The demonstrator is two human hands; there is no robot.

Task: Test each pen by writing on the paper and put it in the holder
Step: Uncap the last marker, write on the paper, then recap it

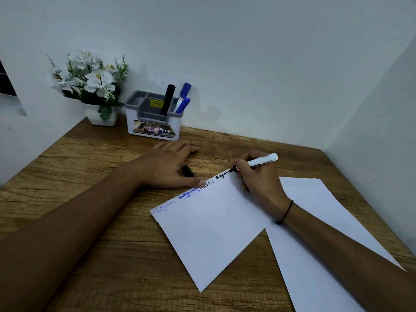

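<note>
My right hand point(258, 179) grips a white marker point(262, 162) with its black tip touching the top edge of a white paper point(211, 230), at the end of a row of blue and black scribbled words. My left hand point(171, 165) lies flat on the wooden desk, its thumb pressing the paper's upper edge. A black pen cap point(188, 171) rests on the desk beside that hand. The grey and white holder point(153, 129) stands at the back against the wall, with a black marker point(167, 99) and two blue pens point(183, 97) upright in it.
A second white sheet point(315, 221) lies under my right forearm at the right. A white pot of artificial flowers point(90, 86) sits left of the holder in the corner. Walls close the desk at the back, left and right.
</note>
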